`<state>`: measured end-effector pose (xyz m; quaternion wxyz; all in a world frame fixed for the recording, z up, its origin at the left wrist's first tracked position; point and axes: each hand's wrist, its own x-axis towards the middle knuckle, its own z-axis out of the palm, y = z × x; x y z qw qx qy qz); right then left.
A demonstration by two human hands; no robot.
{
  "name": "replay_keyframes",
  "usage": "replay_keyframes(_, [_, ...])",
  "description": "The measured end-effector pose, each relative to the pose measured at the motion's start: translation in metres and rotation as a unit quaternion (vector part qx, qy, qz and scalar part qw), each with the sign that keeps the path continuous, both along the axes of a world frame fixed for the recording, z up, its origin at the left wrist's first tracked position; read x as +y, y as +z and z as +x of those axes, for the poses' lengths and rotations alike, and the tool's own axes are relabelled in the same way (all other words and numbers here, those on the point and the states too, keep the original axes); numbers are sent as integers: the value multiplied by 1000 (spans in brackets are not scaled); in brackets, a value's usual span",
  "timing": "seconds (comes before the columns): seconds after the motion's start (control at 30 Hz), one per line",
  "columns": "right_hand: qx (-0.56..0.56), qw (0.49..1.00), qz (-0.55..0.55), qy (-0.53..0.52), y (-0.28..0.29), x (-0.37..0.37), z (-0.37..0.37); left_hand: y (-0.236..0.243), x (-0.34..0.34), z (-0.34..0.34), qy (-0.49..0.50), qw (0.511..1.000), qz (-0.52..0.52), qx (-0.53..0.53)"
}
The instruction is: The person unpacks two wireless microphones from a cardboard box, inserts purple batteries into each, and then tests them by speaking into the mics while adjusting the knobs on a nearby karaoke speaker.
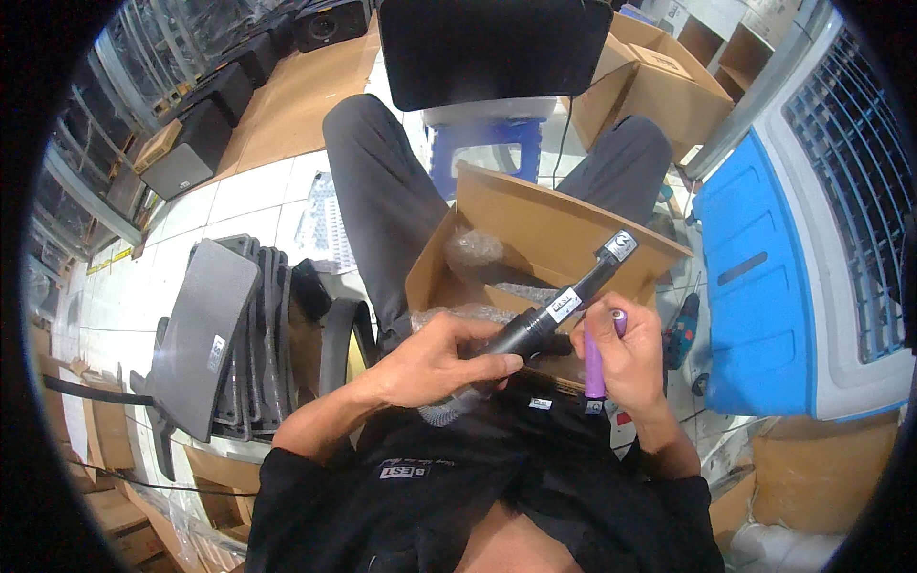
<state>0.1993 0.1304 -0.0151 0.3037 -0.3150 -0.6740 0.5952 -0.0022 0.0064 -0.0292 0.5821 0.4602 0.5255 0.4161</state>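
My left hand is wrapped round a black handheld microphone, which slants up to the right across my lap. Its silver mesh head points toward me, and white stickers mark its body and narrow far end. In my right hand are two purple cylindrical batteries, held by curled fingers close beside the microphone. Below both hands, an open cardboard box rests between my legs with bubble wrap inside. Part of the box's contents is hidden by my hands and the microphone.
Dark grey panels stand stacked at my left. A blue stool and a black panel are ahead. At right are a blue and white air cooler and a power drill. Black speakers line the far left.
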Motion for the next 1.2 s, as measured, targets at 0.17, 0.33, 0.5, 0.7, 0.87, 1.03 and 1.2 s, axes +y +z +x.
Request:
replay_keyframes(0.17, [-62,997,46,-21,0,-6,-4,-1,0,1,-4,1000,-8,7])
replay_keyframes(0.33, [-62,997,40,-19,3,-7,-4,-1,1,0,3,1000,-11,6])
replay_keyframes(0.5, [-15,1000,0,2,1,-3,-2,1,1,0,3,1000,-16,-8])
replay_keyframes(0.7, [-47,998,3,29,4,0,0,-3,1,-3,6,999,-22,-49])
replay_keyframes(0.87, [-39,995,31,-87,17,16,22,-4,2,-8,-7,998,-12,-66])
replay_keyframes(1.03, [116,968,128,-181,33,40,42,0,-1,-5,4,995,67,73])
replay_keyframes(1.2, [157,968,133,-142,50,34,45,-5,-8,6,99,923,180,325])
